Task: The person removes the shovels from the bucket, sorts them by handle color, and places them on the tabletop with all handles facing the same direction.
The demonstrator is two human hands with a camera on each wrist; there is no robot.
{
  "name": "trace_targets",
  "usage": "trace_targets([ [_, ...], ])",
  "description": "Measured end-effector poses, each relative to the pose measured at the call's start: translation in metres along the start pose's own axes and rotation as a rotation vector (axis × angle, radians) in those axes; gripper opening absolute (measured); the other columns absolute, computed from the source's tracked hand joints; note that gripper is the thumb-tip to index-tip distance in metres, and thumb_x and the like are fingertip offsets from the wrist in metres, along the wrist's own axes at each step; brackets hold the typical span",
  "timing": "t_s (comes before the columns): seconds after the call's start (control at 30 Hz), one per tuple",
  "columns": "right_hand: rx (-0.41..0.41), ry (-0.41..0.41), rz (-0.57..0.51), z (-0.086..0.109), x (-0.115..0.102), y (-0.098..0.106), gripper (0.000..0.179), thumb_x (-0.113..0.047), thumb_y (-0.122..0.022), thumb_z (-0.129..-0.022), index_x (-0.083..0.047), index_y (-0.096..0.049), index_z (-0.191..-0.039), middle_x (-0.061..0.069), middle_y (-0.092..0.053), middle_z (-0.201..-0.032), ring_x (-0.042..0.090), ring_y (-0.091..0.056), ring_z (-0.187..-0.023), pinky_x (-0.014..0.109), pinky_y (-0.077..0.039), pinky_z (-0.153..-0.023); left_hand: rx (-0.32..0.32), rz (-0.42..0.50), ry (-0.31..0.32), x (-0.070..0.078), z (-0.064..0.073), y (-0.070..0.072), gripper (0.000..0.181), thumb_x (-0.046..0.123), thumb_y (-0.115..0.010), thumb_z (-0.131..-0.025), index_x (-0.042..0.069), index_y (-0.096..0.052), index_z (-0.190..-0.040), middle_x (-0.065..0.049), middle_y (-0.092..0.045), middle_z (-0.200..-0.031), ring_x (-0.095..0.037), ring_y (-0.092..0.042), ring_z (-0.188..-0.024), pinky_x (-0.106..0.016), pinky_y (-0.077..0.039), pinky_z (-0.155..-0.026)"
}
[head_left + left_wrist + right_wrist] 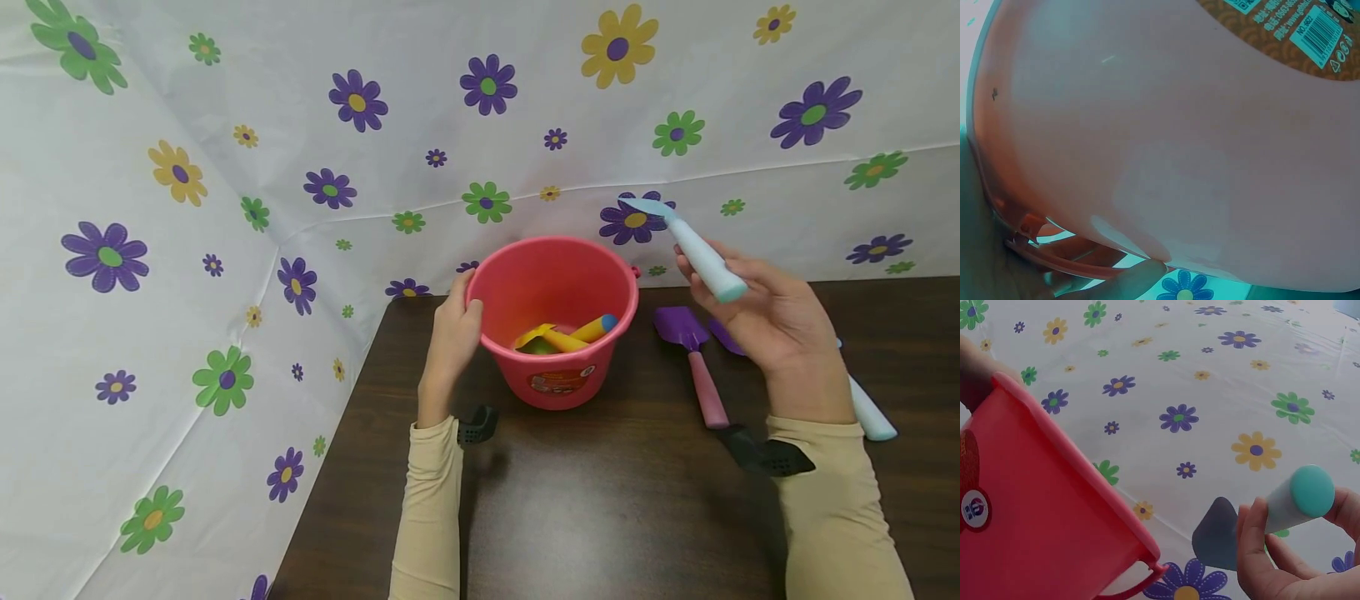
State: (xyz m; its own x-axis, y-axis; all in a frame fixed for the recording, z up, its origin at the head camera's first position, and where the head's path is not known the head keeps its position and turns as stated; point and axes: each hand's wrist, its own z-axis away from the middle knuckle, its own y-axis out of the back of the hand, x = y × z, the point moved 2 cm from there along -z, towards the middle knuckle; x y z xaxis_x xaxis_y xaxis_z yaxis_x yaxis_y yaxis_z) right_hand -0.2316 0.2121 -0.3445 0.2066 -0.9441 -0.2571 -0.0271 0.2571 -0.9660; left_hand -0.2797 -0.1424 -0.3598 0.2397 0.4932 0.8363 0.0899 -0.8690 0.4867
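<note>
My left hand [455, 329] grips the left rim of a pink bucket [555, 287], thumb on the near side. In the left wrist view its fingers lie beside the bucket handle [1079, 265]. Up and to the right of the bucket, my right hand [776, 321] holds a light blue toy trowel [703, 257] by its handle, blade tilted up toward the left. The right wrist view shows fingers and thumb round the handle [1291, 500], its teal end facing the camera. Inside the bucket lie a yellow tool [564, 340], a blue-tipped yellow handle [592, 329] and something green.
On the dark table [585, 500], right of the bucket, lies a purple shovel [681, 327] with a pink handle. Another purple piece [724, 336] and a light blue handle [870, 408] are partly hidden behind my right hand and wrist. A flowered white sheet [420, 167] hangs behind and left.
</note>
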Motion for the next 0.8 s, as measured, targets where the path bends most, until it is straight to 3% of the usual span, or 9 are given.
trace_targets([
  [0.33,0.059,-0.007,0.007,0.006,-0.014,0.006,0.039,0.005,-0.050,-0.104,0.001,-0.055,-0.142,0.012,-0.044,-0.151,0.042,-0.058,-0.131,0.041,-0.053,-0.104,-0.007,0.004,0.009,0.001,0.000,0.000,0.052,0.013,-0.046,-0.102,0.008,-0.043,-0.154,-0.015,-0.060,-0.143,-0.032,-0.066,-0.118,-0.046,-0.057,-0.098],
  [0.8,0.048,0.000,0.077,0.012,-0.032,0.017,0.037,0.005,-0.046,-0.105,0.002,-0.062,-0.139,0.013,-0.050,-0.147,0.045,-0.062,-0.125,0.044,-0.055,-0.100,0.002,0.007,0.025,0.002,0.001,0.000,0.052,0.013,-0.045,-0.102,0.009,-0.044,-0.154,-0.014,-0.061,-0.143,-0.032,-0.066,-0.117,-0.046,-0.056,-0.099],
])
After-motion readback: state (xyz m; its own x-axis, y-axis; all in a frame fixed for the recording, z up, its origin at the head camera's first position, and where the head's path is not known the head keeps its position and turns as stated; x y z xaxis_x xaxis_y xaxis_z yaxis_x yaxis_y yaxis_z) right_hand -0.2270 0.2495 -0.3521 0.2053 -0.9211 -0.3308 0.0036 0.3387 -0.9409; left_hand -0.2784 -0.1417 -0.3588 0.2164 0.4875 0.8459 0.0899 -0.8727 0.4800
